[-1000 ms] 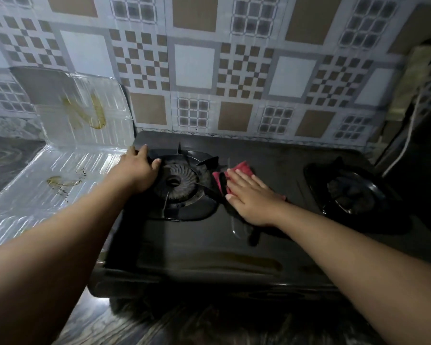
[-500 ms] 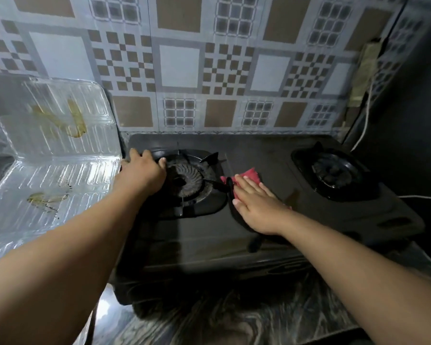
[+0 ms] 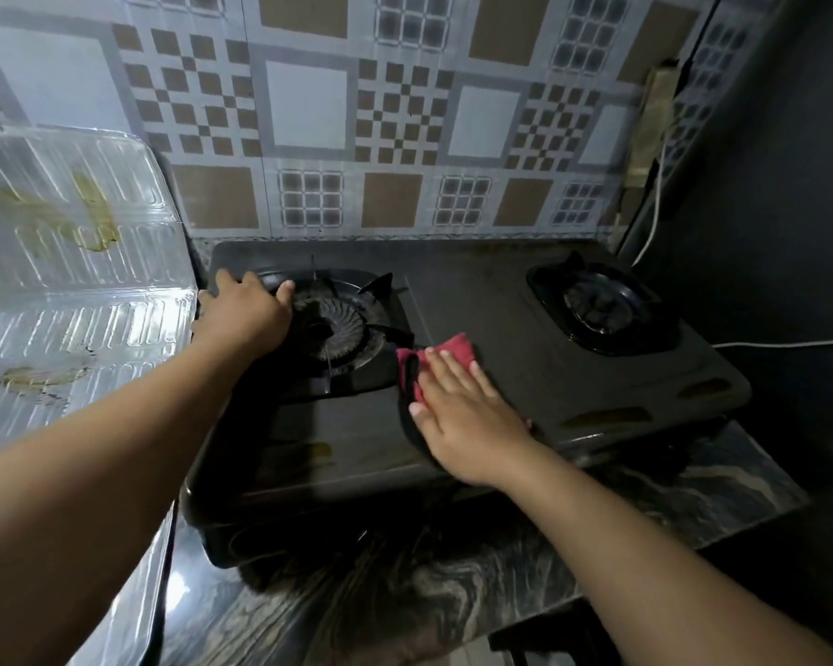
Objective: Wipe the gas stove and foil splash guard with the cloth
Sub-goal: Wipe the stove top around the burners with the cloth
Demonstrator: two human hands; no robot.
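A black gas stove (image 3: 453, 425) sits in the middle of the frame on a dark, swirly bench (image 3: 453, 584). It has two burners. The left burner (image 3: 342, 324) is near the middle of the frame. The right burner (image 3: 602, 305) is over to the right.

The right hand (image 3: 462, 415) lies flat on a red cloth (image 3: 446, 353), just below the middle of the frame. Its fingers are straight and spread a little, and they press the cloth down on the stove top. The cloth sits between the two burners, just beside the left one. Red bits of the cloth stick out past the fingertips.

The left hand (image 3: 246, 314) rests on the left edge of the left burner. Its fingers bend over the dark rim there, with the thumb on the burner side. I cannot tell if it grips the rim or only leans on it.

The foil splash guard (image 3: 68, 281) fills the left side of the frame, right beside the stove. It is shiny and has ridges. It has yellow-brown stains near the upper left and lower down on the left.

Behind the stove is a wall (image 3: 395, 113) with brown, white and grey squares. A white cord (image 3: 655, 204) hangs down at the upper right, and it runs along the right edge of the frame.
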